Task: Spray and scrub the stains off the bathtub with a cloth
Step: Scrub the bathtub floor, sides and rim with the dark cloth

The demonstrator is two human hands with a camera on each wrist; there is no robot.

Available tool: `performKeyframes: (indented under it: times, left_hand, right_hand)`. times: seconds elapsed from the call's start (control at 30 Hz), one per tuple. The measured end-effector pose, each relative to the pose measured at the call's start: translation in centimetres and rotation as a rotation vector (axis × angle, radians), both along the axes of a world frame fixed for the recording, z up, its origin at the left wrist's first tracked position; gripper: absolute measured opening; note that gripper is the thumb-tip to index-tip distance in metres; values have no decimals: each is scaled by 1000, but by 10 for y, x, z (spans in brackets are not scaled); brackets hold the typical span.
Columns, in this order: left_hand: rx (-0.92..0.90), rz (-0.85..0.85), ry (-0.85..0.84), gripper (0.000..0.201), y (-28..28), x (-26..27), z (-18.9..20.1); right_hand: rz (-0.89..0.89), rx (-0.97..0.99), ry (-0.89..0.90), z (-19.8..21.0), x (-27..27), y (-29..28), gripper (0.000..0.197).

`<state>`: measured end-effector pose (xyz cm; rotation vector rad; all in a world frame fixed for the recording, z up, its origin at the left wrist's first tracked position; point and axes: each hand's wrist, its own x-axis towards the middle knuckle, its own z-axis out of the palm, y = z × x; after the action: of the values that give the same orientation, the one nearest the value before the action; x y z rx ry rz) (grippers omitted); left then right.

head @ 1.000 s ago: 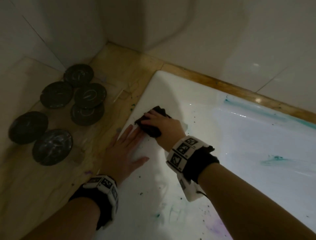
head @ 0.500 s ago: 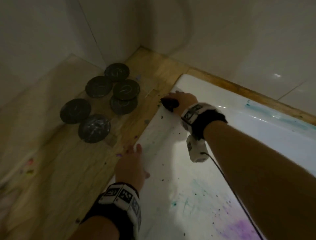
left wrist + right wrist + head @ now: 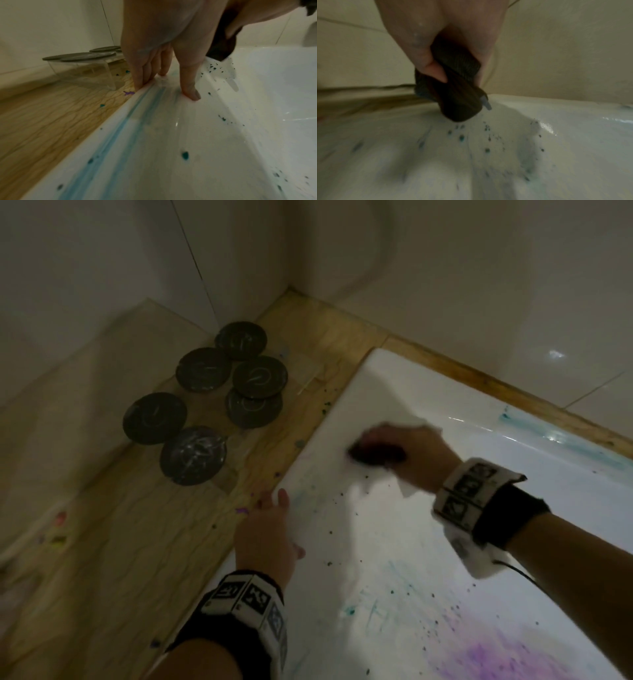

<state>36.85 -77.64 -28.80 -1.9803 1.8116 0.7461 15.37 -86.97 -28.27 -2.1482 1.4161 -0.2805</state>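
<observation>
Right hand [image 3: 416, 455] grips wadded dark cloth [image 3: 453, 86], fingers [image 3: 419, 54] curled round it, pressing onto bathtub [image 3: 445, 542] rim near corner to scrub teal specks [image 3: 462, 137]. Left hand [image 3: 265, 534] flat, fingers [image 3: 147, 70] straight, bracing on rim edge. Cloth-to-tub contact blurred, probably touching. Spray bottle not in view.

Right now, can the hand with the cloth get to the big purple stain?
Probably yes. The right hand grips the dark cloth on the bathtub rim, and only bare, speckled tub lies between it and the purple stain.
</observation>
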Motion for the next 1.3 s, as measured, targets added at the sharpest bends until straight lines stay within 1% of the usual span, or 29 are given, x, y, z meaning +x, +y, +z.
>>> performKeyframes:
  times: [0.03,0.07,0.1,0.17,0.27,0.33,0.37,0.47,0.5,0.53,0.57,0.6,0.67,0.7,0.73,0.8,0.83,0.87,0.93,1.0,1.03,1.07,1.1,1.17,1.2,1.23,1.3]
  left_hand:
    - [-1,1,-7,94,0,0,0]
    - [4,-3,-17,94,0,-1,0]
    - [15,-7,-26,93,-1,-2,1]
    - [36,-1,-35,93,-3,-2,3]
    - [17,-7,-55,93,-3,-2,2]
    - [4,-16,-59,93,-1,-2,1]
    - [0,-18,-63,93,-1,-2,1]
    - [4,-8,-58,94,0,-3,1]
    - [2,-2,-50,94,0,-3,1]
    - [-3,1,-39,94,2,-1,1]
    - [-5,2,-25,94,3,0,2]
    - [-3,-1,-13,93,5,1,4]
    - [19,-26,-4,93,8,4,6]
    - [29,-53,-21,93,9,7,6]
    - [42,-86,-53,93,11,12,8]
    - [93,-121,-108,93,22,26,12]
    - [117,-110,-109,91,31,33,15]
    - [126,-93,-92,89,41,39,17]
    - [106,-71,-54,85,62,48,18]
    - [48,-67,-28,77,76,52,16]
    - [36,-56,-22,74,79,53,12]
    - [41,-53,-40,74,79,51,9]
    - [63,-74,-96,76,77,49,6]
    - [118,-150,-228,81,74,46,3]
    - [138,-175,-270,82,73,45,3]
    - [143,-185,-297,82,73,44,3]
    - [124,-220,-332,81,75,42,3]
  right_hand:
    - [-135,-85,-29,0,4,-13,31]
    - [-214,-110,-17,-2,10,-23,35]
    - [-227,-86,33,-6,21,-30,37]
    - [-122,-59,114,-24,44,-28,41]
    - [37,-95,-4,-33,63,-3,50]
    - [161,-161,-88,-34,62,15,50]
    - [197,-183,-96,-34,58,24,50]
    - [290,-80,-59,-25,46,48,44]
    - [292,-13,-26,-20,42,51,40]
    - [284,60,20,-14,39,50,36]
    - [249,77,41,-7,39,45,33]
    - [175,54,41,2,40,37,32]
    - [-63,-29,2,21,48,15,34]
    - [-148,-13,-2,24,54,3,36]
    - [-176,34,37,25,63,-6,39]
    - [-103,104,188,10,86,-10,40]
    - [-70,79,214,-4,96,-5,40]
    - [-43,35,198,-15,102,5,40]
    - [25,-21,68,-29,104,35,45]
    - [123,-93,-57,-32,100,73,53]
    - [168,-134,-90,-34,96,92,53]
    - [217,-138,-112,-35,92,109,52]
    - [259,-93,-127,-36,86,120,49]
    - [295,-6,-169,-29,75,120,42]
    - [265,-9,-190,-25,72,111,37]
    - [185,-23,-193,-19,72,98,33]
    - [-32,-101,-171,-11,75,59,32]
